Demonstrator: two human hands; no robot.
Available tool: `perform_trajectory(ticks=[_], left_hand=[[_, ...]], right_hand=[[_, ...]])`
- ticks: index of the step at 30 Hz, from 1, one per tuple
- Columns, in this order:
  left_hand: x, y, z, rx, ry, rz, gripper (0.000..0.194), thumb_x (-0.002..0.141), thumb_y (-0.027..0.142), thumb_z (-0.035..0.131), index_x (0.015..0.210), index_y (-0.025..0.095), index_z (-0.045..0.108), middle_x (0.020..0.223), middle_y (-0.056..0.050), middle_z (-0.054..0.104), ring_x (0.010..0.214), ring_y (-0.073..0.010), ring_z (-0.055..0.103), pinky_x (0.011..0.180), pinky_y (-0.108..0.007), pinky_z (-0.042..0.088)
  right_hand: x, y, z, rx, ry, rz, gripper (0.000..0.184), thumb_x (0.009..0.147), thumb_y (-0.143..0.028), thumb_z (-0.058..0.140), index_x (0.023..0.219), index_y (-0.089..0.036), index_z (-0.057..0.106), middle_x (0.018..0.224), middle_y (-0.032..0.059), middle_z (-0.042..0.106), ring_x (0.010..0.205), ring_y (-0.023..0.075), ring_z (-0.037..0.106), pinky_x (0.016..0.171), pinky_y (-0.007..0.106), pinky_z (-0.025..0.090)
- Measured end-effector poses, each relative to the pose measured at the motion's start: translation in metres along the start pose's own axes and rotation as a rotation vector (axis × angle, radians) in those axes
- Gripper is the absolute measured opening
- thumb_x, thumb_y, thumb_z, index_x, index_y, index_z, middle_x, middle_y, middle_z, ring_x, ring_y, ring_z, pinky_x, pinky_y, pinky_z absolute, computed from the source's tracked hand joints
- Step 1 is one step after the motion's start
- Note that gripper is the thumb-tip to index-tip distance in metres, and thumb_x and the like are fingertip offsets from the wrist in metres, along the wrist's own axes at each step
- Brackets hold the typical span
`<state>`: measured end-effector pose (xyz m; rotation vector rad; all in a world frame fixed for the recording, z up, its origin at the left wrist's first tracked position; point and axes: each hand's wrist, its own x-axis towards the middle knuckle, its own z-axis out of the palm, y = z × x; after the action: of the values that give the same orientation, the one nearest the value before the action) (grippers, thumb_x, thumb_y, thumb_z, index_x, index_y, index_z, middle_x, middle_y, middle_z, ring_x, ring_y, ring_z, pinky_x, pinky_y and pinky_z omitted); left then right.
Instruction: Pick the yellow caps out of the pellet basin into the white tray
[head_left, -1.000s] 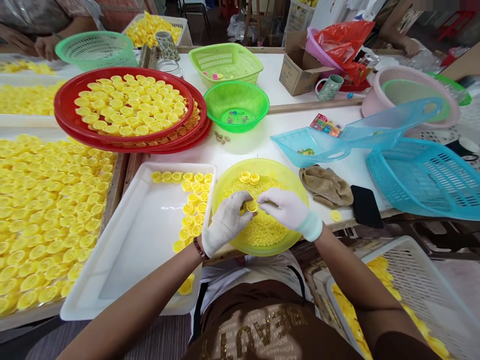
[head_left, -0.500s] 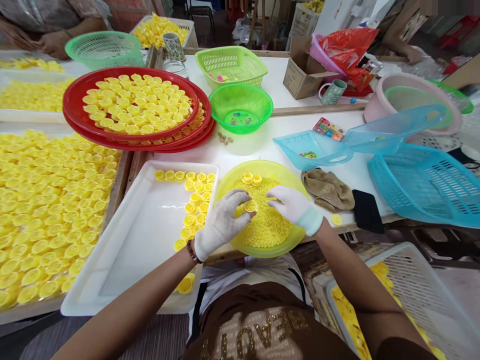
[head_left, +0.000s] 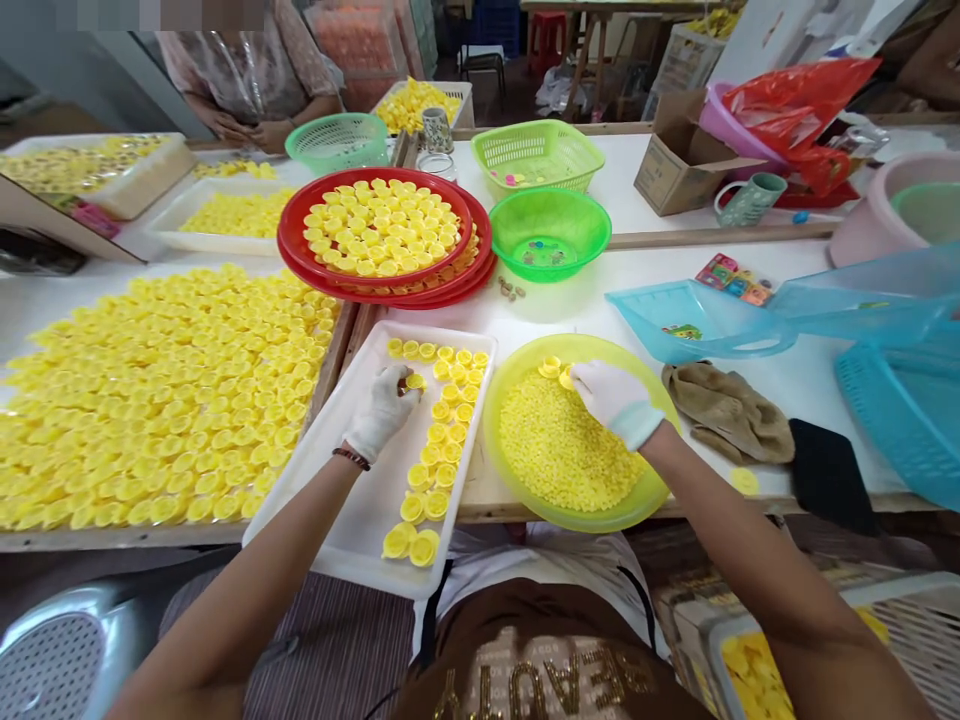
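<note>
The left hand [head_left: 381, 402], gloved in white (a beaded bracelet circles the wrist), holds a yellow cup [head_left: 415, 382] over the far part of the white tray [head_left: 352, 520], its grip clamped on that cup. More cups line the tray's far edge and run down its right edge in paired columns, with two at the near right corner. The tray juts past the near edge of the surface [head_left: 555, 312].

The right hand [head_left: 611, 395], gloved too, reaches into the far part of the yellow bowl [head_left: 496, 460], its fingers at one of two cups lying on the pellets [head_left: 566, 450]; I cannot tell whether its grip is closed on it. The bowl stands at the surface's near edge, just right of the tray.

Right of the bowl lie a brown cloth [head_left: 727, 412], a yellow disc [head_left: 745, 481] and, at the near edge, a black pad [head_left: 829, 470]. Beyond the tray, red platters [head_left: 291, 245] sit stacked (the top one full of cups), beside a green bowl [head_left: 602, 225]. A blue scoop [head_left: 660, 305] lies beyond the cloth.
</note>
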<state>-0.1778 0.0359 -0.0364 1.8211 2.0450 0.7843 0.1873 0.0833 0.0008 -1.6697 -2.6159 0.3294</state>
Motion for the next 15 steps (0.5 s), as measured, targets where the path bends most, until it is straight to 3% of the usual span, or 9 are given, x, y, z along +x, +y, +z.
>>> perform_trajectory(ticks=[5, 8, 12, 15], left_hand=[[0.008, 0.004, 0.022, 0.005, -0.077, 0.003, 0.014, 0.070, 0.025, 0.053, 0.081, 0.018, 0.060, 0.070, -0.001, 0.059, 0.067, -0.0161, 0.050, 0.065, -0.028, 0.044], [0.008, 0.006, 0.019, 0.013, -0.106, 0.010, 0.025, 0.069, 0.023, 0.054, 0.092, 0.017, 0.063, 0.075, -0.002, 0.060, 0.067, -0.0164, 0.052, 0.065, -0.029, 0.044], [0.003, 0.009, 0.005, 0.073, -0.053, 0.055, 0.040, 0.072, 0.019, 0.055, 0.111, 0.013, 0.061, 0.092, -0.008, 0.064, 0.073, -0.0187, 0.057, 0.072, -0.033, 0.049], [-0.006, 0.035, 0.002, 0.083, 0.040, 0.194, 0.032, 0.083, 0.025, 0.056, 0.113, 0.015, 0.061, 0.105, -0.009, 0.064, 0.076, -0.0182, 0.059, 0.079, -0.036, 0.052]], right_hand=[[-0.033, -0.010, 0.006, 0.144, -0.056, -0.285, 0.024, 0.100, -0.023, 0.044, 0.096, -0.020, 0.067, 0.092, 0.0064, 0.068, 0.088, 0.0212, 0.063, 0.079, 0.032, 0.045], [-0.042, -0.012, 0.015, 0.244, -0.044, -0.354, 0.028, 0.098, -0.018, 0.041, 0.113, -0.020, 0.065, 0.103, 0.0084, 0.070, 0.096, 0.0227, 0.065, 0.086, 0.036, 0.048], [-0.047, 0.004, 0.013, 0.313, 0.018, -0.212, 0.034, 0.096, -0.021, 0.043, 0.127, -0.017, 0.057, 0.121, 0.0125, 0.067, 0.113, 0.0251, 0.061, 0.098, 0.038, 0.045], [-0.050, 0.013, 0.006, 0.157, -0.194, -0.072, 0.035, 0.091, -0.035, 0.055, 0.118, -0.013, 0.061, 0.114, 0.0163, 0.066, 0.103, 0.0295, 0.063, 0.089, 0.039, 0.047]])
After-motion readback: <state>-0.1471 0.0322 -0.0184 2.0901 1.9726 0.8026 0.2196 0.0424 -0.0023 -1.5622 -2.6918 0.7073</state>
